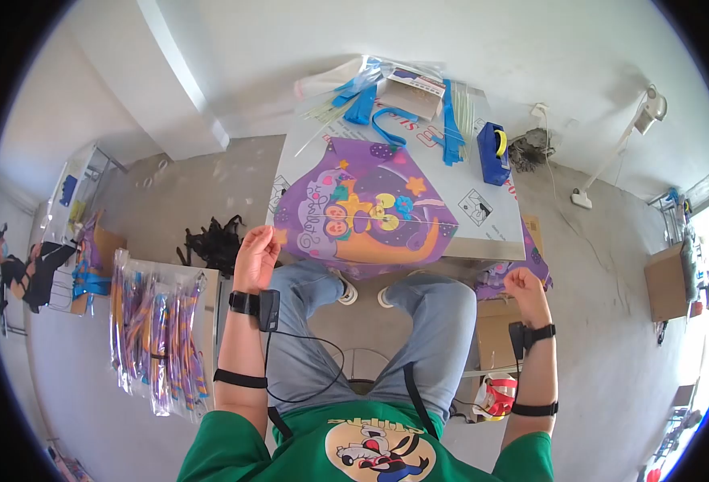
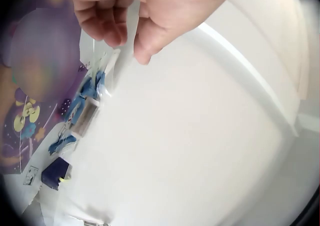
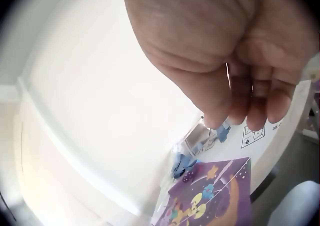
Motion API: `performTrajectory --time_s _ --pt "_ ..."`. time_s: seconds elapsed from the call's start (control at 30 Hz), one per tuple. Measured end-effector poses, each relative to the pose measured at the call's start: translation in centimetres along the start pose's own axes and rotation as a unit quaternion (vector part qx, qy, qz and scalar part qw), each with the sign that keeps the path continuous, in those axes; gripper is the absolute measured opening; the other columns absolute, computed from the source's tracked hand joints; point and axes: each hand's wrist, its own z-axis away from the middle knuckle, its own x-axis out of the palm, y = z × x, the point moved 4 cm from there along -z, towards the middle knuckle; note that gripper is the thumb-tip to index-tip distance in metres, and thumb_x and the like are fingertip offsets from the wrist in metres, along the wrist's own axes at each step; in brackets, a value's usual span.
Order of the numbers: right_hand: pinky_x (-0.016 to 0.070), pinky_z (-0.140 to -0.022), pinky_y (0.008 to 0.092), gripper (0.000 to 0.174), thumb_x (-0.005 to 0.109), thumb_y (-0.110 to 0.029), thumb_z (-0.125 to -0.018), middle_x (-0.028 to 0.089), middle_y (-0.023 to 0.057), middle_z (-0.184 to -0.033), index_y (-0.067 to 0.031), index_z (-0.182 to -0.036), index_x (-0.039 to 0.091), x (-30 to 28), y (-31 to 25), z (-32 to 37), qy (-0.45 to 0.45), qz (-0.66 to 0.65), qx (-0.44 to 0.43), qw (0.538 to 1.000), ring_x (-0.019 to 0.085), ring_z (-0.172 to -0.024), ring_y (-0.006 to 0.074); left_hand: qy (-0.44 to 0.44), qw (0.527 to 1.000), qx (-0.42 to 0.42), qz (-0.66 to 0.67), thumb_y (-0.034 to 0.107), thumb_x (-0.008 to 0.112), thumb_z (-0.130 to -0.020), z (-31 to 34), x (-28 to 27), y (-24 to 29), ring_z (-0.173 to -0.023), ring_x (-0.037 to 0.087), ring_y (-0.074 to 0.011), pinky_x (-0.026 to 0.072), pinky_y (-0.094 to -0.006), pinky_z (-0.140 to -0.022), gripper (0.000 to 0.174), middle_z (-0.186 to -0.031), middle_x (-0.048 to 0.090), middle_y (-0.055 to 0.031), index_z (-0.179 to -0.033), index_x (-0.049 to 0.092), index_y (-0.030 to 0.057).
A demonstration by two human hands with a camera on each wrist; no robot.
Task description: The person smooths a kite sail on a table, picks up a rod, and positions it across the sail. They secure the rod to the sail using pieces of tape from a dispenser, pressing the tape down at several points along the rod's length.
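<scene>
A purple kite sheet (image 1: 370,201) with cartoon prints lies on the white-topped table (image 1: 495,229), its lower edge overhanging the front. A thin pale line runs across the print. My left hand (image 1: 256,255) is raised by the sheet's left corner, overlapping it in the head view. In the left wrist view its thumb (image 2: 145,48) and fingers are parted, with nothing visible between them. To the right of the sheet, my right hand (image 1: 527,289) hovers past the table's front corner. Its fingers (image 3: 256,118) are loosely bent beside the thumb and show nothing held.
At the table's back are a small box (image 1: 410,95), blue straps (image 1: 452,128) and pale thin rods (image 1: 322,108). A blue tape dispenser (image 1: 495,153) stands at the right edge. Bagged purple bundles (image 1: 161,337) lie at left. Another person (image 1: 29,269) is far left.
</scene>
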Motion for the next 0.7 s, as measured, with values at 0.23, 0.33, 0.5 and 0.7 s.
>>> performTrajectory --time_s 0.23,0.33,0.5,0.7 --pt "0.0451 -0.063 0.0214 0.007 0.059 -0.004 -0.089 0.057 0.0000 -0.079 -0.0013 -0.095 0.059 1.1 1.3 -6.9 -0.004 -0.207 0.072 0.976 0.054 -0.068 0.0077 0.011 0.999 -0.029 0.024 0.005 0.064 -0.088 -5.1 -0.7 -4.1 -0.073 0.058 -0.0075 0.0475 -0.0215 -0.067 0.012 -0.086 0.061 0.0014 -0.098 0.060 0.0094" --pt "0.0456 -0.062 0.0219 0.012 0.058 -0.003 -0.089 0.058 0.0013 -0.079 -0.0005 -0.100 0.061 1.2 1.9 -9.3 -0.005 -0.237 0.093 0.967 0.055 -0.068 0.0087 0.021 0.999 -0.046 0.000 0.005 0.063 -0.088 -7.1 -0.8 -5.2 -0.073 0.058 -0.0077 0.0478 -0.0215 -0.068 0.013 -0.085 0.062 0.0017 -0.099 0.059 0.0091" --pt "0.0445 -0.062 0.0218 0.009 0.061 -0.004 -0.087 0.060 0.0019 -0.081 -0.0015 -0.096 0.061 1.1 4.6 -13.1 0.024 -0.208 0.144 0.967 0.056 -0.069 0.0095 0.014 0.995 -0.086 -0.055 0.007 0.062 -0.089 -9.8 -1.7 -7.2 -0.074 0.057 -0.0075 0.0471 -0.0216 -0.070 0.009 -0.084 0.061 0.0025 -0.096 0.059 0.0096" --pt "0.0441 -0.063 0.0221 0.004 0.061 -0.005 -0.087 0.060 0.0009 -0.081 -0.0030 -0.091 0.060 2.3 6.1 -15.9 0.025 -0.204 0.161 0.965 0.057 -0.071 0.0107 0.066 0.987 -0.095 -0.111 0.010 0.064 -0.088 -11.9 -2.4 -8.5 -0.072 0.056 -0.0068 0.0447 -0.0203 -0.066 0.007 -0.082 0.061 0.0036 -0.094 0.061 0.0113"
